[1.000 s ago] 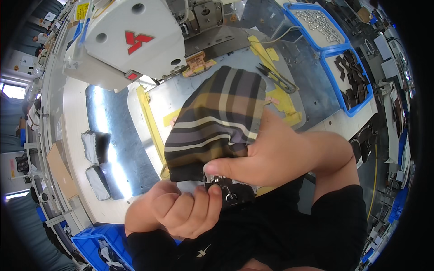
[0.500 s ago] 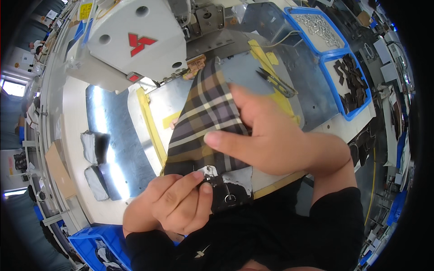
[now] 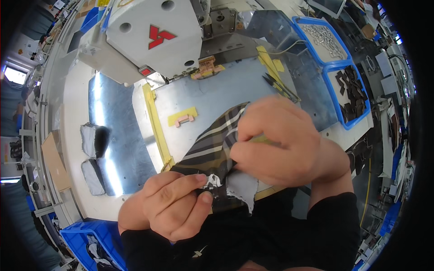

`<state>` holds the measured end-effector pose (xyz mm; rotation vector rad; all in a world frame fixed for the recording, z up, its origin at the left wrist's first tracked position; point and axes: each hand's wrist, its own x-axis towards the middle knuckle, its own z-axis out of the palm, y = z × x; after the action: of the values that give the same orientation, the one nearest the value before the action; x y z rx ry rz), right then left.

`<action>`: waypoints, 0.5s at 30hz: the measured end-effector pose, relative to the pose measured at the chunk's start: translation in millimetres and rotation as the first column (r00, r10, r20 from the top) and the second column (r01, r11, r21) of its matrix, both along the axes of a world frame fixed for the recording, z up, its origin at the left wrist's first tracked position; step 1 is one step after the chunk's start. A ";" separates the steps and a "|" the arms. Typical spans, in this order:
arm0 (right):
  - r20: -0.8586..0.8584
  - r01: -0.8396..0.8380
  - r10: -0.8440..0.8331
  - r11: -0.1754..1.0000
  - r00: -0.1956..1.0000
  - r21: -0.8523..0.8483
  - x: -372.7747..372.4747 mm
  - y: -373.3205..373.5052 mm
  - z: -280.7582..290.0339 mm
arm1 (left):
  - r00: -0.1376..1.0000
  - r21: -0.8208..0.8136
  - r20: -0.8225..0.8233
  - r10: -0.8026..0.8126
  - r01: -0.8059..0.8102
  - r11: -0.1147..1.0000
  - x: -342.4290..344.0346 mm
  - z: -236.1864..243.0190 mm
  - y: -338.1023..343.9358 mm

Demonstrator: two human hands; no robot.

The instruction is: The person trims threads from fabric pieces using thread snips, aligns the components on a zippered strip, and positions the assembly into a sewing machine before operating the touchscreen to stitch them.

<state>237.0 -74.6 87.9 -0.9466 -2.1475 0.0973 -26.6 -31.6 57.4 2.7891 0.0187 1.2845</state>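
Note:
My left hand (image 3: 174,205) is closed at the bottom end of the plaid fabric (image 3: 208,142), pinching a dark piece (image 3: 219,203) with white torn backing (image 3: 212,180). My right hand (image 3: 275,142) is closed over the fabric’s right side, its fingertips curled into the cloth. A light grey layer (image 3: 242,185) with a ragged edge hangs between the hands. Behind them lies the metal plate (image 3: 217,90) of a white sewing machine (image 3: 131,43), with a small pink guide on yellow tape (image 3: 181,115) left of the fabric.
Black-handled snips (image 3: 282,88) lie at the plate’s right. Blue trays hold metal rings (image 3: 323,40) and dark strips (image 3: 350,95) at right. Two grey-and-black pieces (image 3: 92,176) lie on the left panel. A blue crate (image 3: 77,237) sits at lower left.
My right hand has curled from an extended-thumb hold into a closed grip. The fabric’s top has folded down, uncovering more plate. The ragged grey layer now shows more between my hands.

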 end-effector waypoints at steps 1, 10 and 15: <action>0.002 0.001 -0.001 1.000 1.000 -0.002 -2.6 1.4 -0.1 | 1.000 -0.002 0.002 -0.001 0.001 1.000 0.0 2.1 0.5; 0.158 -0.220 0.196 0.963 0.968 0.155 -8.5 -1.1 -6.1 | 0.992 0.012 -0.002 -0.123 0.123 0.992 9.9 -3.1 0.4; 0.165 -0.237 0.210 0.958 0.964 0.162 -6.3 0.7 -4.8 | 0.984 -0.087 0.086 -0.158 0.166 0.982 13.3 -6.5 0.7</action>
<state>230.7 -74.0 83.1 -0.6202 -2.3488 -0.0571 -13.3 -30.9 50.9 2.5989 -0.1458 1.3165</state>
